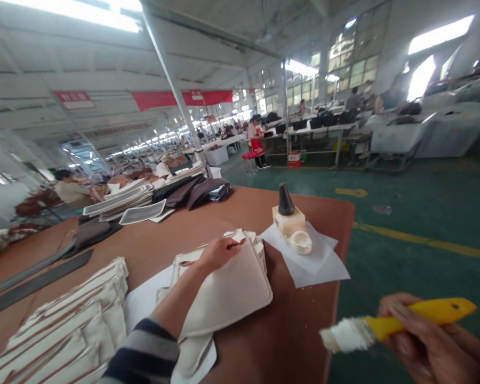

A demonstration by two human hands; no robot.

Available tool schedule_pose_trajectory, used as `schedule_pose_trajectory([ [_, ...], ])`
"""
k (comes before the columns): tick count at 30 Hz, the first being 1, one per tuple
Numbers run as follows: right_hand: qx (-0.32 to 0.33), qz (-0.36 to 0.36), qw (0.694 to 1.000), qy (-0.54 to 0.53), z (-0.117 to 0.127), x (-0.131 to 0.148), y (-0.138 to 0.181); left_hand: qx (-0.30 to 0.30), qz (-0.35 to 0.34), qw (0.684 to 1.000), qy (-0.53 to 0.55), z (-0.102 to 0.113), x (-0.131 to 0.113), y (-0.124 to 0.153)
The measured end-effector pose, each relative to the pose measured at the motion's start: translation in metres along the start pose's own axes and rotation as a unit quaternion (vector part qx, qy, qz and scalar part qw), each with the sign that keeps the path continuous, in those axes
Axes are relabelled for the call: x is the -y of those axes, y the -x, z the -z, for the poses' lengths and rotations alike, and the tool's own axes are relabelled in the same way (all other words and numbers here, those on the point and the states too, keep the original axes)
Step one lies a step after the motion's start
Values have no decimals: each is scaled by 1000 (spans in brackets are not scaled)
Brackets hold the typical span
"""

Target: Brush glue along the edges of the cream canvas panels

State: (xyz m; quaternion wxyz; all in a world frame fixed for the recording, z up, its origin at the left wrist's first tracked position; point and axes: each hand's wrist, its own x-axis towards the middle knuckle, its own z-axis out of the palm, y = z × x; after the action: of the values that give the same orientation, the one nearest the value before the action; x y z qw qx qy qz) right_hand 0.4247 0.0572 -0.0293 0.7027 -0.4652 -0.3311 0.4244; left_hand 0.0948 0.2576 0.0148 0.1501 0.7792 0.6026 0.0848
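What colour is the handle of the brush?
Yellow. The brush handle, held in the right hand, shows clearly in the head view.

Bright overhead glare, blurred, warped edges

You're standing in a big factory hall, a sewing or leather-goods workshop by the look of it. Beyond your brown worktable [304, 330], stacks of cut panels [140, 200] pile up at its far end. Past the table, rows of benches [316, 130] run under strip lights [76, 10] and red banners [184, 98], with workers [256, 140] standing on the green floor [416, 213].
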Motion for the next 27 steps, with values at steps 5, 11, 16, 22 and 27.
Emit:
schedule_pose_trajectory([
  [5, 80, 53, 995, -22, -23, 36, 0, -3, -32, 994, 101, -5, -56, 100],
  [11, 199, 181, 956, 117, -49, 48, 31, 47, -66, 969, 232, -8, -104, 193],
  [16, 183, 280, 921, 199, -54, 60, 44, 58, -86, 950, 294, -4, -120, 231],
  [22, 200, 283, 919, 190, -45, 71, 66, 73, -62, 947, 307, -8, -123, 252],
  [27, 180, 300, 914, 207, -38, 69, 69, 29, -162, 974, 155, -18, -120, 268],
])
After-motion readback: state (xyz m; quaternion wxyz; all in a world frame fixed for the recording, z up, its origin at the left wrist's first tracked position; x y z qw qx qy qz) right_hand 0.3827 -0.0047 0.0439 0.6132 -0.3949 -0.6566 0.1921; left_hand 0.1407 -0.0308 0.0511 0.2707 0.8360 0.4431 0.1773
